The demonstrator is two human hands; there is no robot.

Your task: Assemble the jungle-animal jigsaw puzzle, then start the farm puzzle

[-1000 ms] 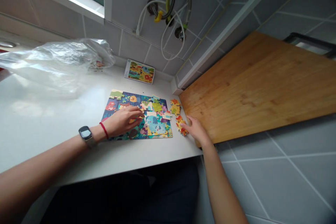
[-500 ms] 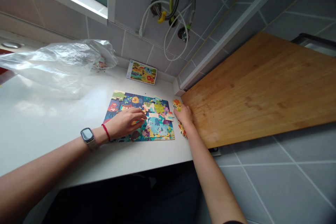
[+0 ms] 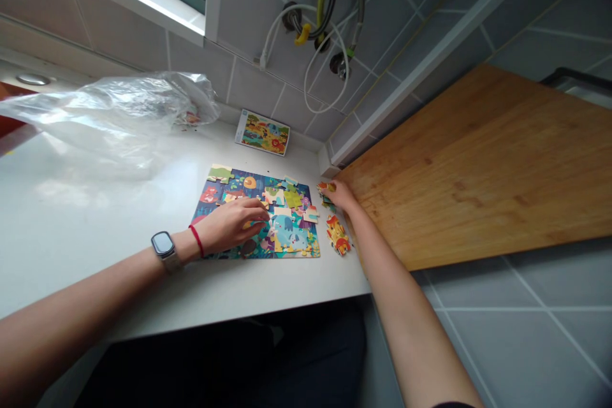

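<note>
A puzzle board with a dark blue undersea picture lies on the white counter, with several loose jigsaw pieces on it. Light-blue elephant pieces sit at its lower right. My left hand rests over the board's middle, fingers curved and thumb apart, with no piece visible in it. Just right of the board, my right hand pinches an orange and yellow puzzle piece, which looks tilted up over another green piece. Nearer to me lies a small heap of orange puzzle pieces.
A picture card of the animal scene leans by the tiled wall. Crumpled clear plastic covers the counter's back left. A wooden board slants close along my right arm. Hoses and a white cable hang on the wall.
My right hand has shifted slightly away from me and lifted the edge of a piece, uncovering the orange heap below. My left hand stays nearly still. The view has swung a little left.
</note>
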